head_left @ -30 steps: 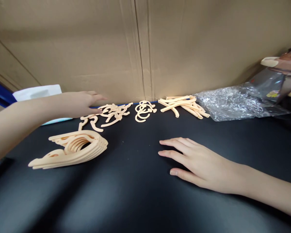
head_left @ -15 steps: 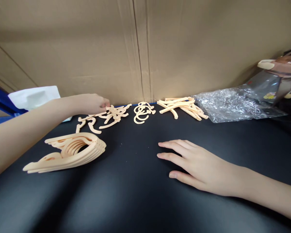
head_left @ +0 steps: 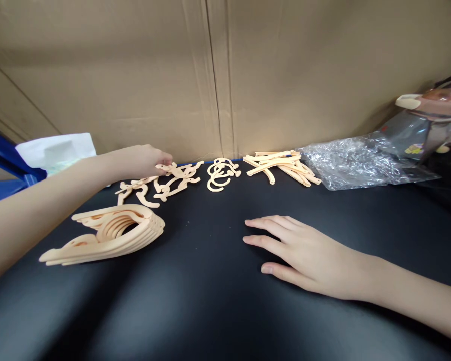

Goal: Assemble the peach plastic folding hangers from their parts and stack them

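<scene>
My left hand (head_left: 152, 160) reaches over a loose pile of beige curved plastic pieces (head_left: 180, 186) at the back left. Its fingers are pinched on one beige hooked piece (head_left: 168, 168) at the pile's near-left side; the thumb is partly hidden. My right hand (head_left: 291, 250) rests palm down on the black table (head_left: 210, 301), fingers spread, holding nothing. Below my left forearm stands a stack of folded beige hangers (head_left: 131, 235), nested side by side. Small beige hooks (head_left: 220, 175) lie in a heap at the back middle.
Beige straight hanger arms (head_left: 281, 165) are piled right of the hooks. Farther right are a crumpled clear plastic bag (head_left: 364, 158) and a brown plush-like item (head_left: 441, 105). White tissue (head_left: 56, 150) sits at the back left. A cardboard wall (head_left: 135, 75) closes off the back.
My left hand has lifted a hooked piece slightly at the pile, and pieces around it have shifted. My right hand has stayed in place.
</scene>
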Demonstrator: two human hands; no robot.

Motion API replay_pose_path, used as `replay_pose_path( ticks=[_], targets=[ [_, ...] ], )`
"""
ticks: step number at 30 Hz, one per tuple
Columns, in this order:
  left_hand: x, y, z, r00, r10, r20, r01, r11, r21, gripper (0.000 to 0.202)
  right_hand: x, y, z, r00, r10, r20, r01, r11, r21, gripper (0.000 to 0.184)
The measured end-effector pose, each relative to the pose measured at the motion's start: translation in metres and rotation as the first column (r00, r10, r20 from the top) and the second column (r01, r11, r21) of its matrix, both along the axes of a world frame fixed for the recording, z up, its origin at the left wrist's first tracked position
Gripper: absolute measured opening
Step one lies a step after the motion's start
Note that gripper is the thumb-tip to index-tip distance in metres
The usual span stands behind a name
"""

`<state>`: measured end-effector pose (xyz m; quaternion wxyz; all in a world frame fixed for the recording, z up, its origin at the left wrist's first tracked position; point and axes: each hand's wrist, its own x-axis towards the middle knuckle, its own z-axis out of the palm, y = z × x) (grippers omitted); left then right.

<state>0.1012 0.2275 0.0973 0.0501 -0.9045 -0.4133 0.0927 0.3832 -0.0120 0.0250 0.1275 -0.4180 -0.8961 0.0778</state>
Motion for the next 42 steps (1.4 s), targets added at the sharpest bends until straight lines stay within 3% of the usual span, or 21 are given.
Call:
replay_pose_path(
  ticks=[12,21,25,27,29,31,32,34,36,38,40,42],
  targets=[
    [-0.005,-0.007,0.023,0.996,-0.030,0.084,0.026,0.999,0.048,0.032,0.000,0.000,0.000,1.000,0.003,0.015,-0.003,1.000,0.013,0.040],
    [-0.004,-0.014,0.031,0.985,0.065,0.159,-0.071,0.997,0.035,0.027,0.001,-0.001,-0.001,1.000,0.003,0.008,-0.003,1.000,0.026,0.040],
    [0.004,-0.032,0.045,0.967,0.090,0.241,-0.120,0.986,0.117,0.043,0.001,-0.001,-0.001,1.000,0.003,0.019,-0.003,1.000,0.015,0.040],
    [0.014,-0.051,0.052,0.889,0.077,0.451,-0.155,0.978,0.140,0.049,0.000,-0.002,-0.001,1.000,0.004,0.009,-0.004,1.000,0.002,0.040],
    [0.027,-0.077,0.053,0.700,0.074,0.710,-0.118,0.993,0.013,0.045,-0.001,-0.002,-0.001,0.999,-0.018,-0.041,0.017,0.999,-0.035,0.046],
    [0.042,-0.105,0.045,0.521,0.178,0.835,-0.042,0.982,-0.183,0.033,-0.001,-0.002,-0.002,0.980,-0.106,-0.171,0.090,0.991,-0.095,0.060],
    [0.048,-0.118,0.037,0.475,0.244,0.845,0.040,0.954,-0.298,0.027,-0.001,-0.002,-0.003,0.949,-0.167,-0.267,0.137,0.982,-0.127,0.066],
    [0.058,-0.140,0.015,0.471,0.377,0.797,0.169,0.849,-0.501,0.019,0.001,0.002,-0.005,0.841,-0.286,-0.459,0.223,0.957,-0.188,0.066],
    [0.062,-0.154,-0.009,0.520,0.483,0.705,0.240,0.709,-0.663,0.018,0.005,0.007,-0.008,0.743,-0.356,-0.567,0.272,0.934,-0.231,0.056],
    [0.063,-0.162,-0.031,0.555,0.548,0.626,0.269,0.594,-0.758,0.018,0.009,0.012,-0.009,0.716,-0.387,-0.580,0.294,0.922,-0.252,0.049],
    [0.061,-0.165,-0.046,0.572,0.577,0.583,0.288,0.525,-0.801,0.019,0.012,0.016,-0.010,0.740,-0.379,-0.556,0.289,0.925,-0.246,0.044],
    [0.058,-0.168,-0.054,0.574,0.578,0.580,0.280,0.527,-0.802,0.020,0.013,0.018,-0.010,0.785,-0.331,-0.524,0.255,0.943,-0.213,0.039]
  ],
)
